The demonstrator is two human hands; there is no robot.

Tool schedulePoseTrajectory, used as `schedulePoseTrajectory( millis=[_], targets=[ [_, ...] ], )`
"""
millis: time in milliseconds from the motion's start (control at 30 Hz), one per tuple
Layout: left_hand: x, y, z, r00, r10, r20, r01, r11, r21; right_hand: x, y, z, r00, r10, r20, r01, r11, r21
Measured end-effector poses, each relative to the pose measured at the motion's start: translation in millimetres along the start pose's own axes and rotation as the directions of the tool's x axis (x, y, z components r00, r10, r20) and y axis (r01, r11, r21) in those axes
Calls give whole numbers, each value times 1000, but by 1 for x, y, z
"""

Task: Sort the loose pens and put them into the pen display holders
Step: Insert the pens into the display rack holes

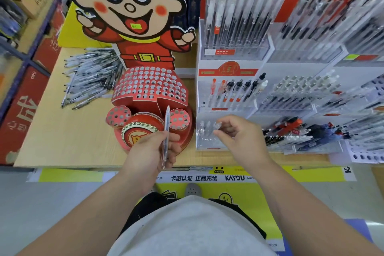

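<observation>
Slippage is the nearest risk: the left grip (151, 149) curls round a clear pen (166, 118) low on its barrel, so its tip could miss a hole in the red holder (149, 85) beyond. The right grip (241, 137) hovers half-curled over the clear display (204, 141); whether it pinches anything I cannot tell. Loose pens (91, 79) lie piled farther left on the tabletop (68, 131)

Clear pen (166, 122) upright in left hand (150, 150)

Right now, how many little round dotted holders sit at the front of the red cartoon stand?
2, both on the red stand: one holder at the front left, the other at the front right, by the pen that the left hand grips. None seems hidden.
</observation>
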State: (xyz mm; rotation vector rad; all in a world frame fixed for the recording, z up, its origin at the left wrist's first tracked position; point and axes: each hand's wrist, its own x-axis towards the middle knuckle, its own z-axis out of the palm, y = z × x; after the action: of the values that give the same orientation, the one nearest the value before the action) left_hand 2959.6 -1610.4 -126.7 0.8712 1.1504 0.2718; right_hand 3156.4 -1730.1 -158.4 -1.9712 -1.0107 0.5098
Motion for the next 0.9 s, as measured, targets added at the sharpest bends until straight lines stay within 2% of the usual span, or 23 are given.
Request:
schedulePoseTrajectory(
  millis=[233, 500, 900],
  targets=[
    [2, -1, 1, 1000, 2, 19, -3, 1000, 14, 1, 3, 16, 997, -70, 17, 71, 993, -89],
    [-3, 4, -2, 1000, 23, 9, -23, 1000, 1, 4, 2, 16, 995, -86, 51, 95, 973, -209],
    [-2, 0, -6, 1000, 25, 1, -25, 1000, 19, 7, 6, 31, 994, -10, 106, 50, 922, -383]
  ],
)
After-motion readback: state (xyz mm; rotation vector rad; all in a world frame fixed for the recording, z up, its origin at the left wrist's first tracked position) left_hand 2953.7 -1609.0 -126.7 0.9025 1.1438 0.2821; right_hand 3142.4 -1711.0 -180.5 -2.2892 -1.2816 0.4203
